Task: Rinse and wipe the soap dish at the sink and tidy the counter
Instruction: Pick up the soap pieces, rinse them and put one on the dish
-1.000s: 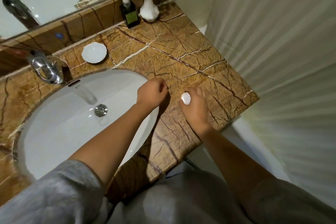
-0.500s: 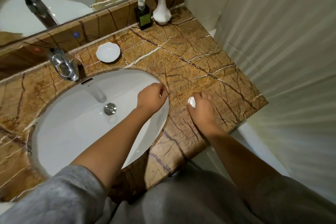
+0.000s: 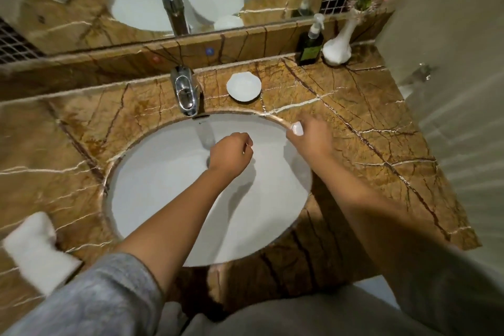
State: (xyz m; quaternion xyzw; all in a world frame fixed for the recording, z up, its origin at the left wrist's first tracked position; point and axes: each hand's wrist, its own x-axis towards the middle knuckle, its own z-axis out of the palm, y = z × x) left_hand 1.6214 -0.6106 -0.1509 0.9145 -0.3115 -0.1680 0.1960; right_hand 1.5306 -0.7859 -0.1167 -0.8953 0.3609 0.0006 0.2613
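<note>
Your right hand (image 3: 311, 142) fingers (image 3: 293, 132) pinch a small white soap piece (image 3: 297, 128) over the sink (image 3: 152, 199) rim; your left hand (image 3: 230, 154) is clenched. The soap dish (image 3: 243, 87) sits on the tabletop (image 3: 354, 106) beyond, untouched.

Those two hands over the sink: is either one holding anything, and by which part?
The right hand pinches a small white object by its lower end, at the basin's rim. The left hand is curled closed over the basin; nothing shows in it.
</note>
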